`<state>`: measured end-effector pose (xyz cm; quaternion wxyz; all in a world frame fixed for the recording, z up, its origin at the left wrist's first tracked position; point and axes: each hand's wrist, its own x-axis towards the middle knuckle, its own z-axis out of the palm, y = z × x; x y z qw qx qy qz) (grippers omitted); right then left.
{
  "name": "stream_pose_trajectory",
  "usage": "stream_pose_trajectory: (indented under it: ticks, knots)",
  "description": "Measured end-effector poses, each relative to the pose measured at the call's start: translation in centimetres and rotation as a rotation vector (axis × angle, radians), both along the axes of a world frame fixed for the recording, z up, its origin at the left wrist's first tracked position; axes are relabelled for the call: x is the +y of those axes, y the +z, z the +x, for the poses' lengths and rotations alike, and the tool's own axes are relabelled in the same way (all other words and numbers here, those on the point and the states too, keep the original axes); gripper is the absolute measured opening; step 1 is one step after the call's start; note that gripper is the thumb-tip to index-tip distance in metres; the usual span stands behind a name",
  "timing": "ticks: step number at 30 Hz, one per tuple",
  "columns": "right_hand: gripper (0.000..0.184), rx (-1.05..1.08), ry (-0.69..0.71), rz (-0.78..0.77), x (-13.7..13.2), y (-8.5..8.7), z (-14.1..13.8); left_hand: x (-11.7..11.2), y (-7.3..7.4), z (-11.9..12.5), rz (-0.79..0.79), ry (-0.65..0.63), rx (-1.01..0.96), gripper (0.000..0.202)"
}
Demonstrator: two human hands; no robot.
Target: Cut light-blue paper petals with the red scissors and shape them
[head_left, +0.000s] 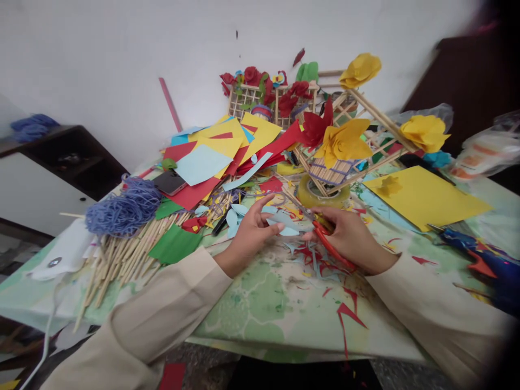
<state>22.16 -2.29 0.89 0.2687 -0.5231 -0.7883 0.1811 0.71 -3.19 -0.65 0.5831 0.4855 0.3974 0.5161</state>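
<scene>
My left hand (247,234) pinches a light blue paper shape (284,223) above the table's middle. My right hand (351,238) grips red-handled scissors (331,246), whose blades reach toward the blue paper. Both hands are closed. Red and blue paper scraps (320,265) lie on the table under the hands. Several more light blue cut shapes (235,216) lie just left of my left hand. Beige sleeves cover both forearms.
A pile of coloured paper sheets (219,151) lies behind the hands. Blue yarn (122,208) and wooden sticks (122,254) are at left. A stick frame with yellow paper flowers (345,142), a tape roll (309,196), a yellow sheet (426,197) and a glue gun (475,254) sit at right.
</scene>
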Motion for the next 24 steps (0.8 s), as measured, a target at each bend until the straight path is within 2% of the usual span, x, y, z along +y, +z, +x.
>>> stream_pose_trajectory:
  ticks: [2, 5, 10, 16, 24]
  knots:
    - [0.054, -0.158, -0.03, 0.051, 0.6, 0.1, 0.6, 0.4, 0.0, -0.4, 0.014, 0.052, -0.007, 0.077]
    - [0.06, -0.28, 0.012, 0.066, 0.7, 0.5, 0.8, 0.7, 0.2, -0.6, -0.001, 0.096, -0.076, 0.076]
    - [0.062, -0.307, 0.115, 0.093, 0.1, 1.1, 0.3, 0.9, 0.4, -0.8, -0.019, 0.157, -0.114, 0.075]
    - [0.061, -0.344, 0.123, 0.09, 0.1, 0.9, 0.3, 0.9, 0.6, -0.9, -0.015, 0.182, -0.105, 0.072]
    - [0.059, -0.33, 0.159, 0.091, 0.1, 0.3, 0.3, 0.8, 0.7, -0.7, -0.032, 0.124, -0.172, 0.077]
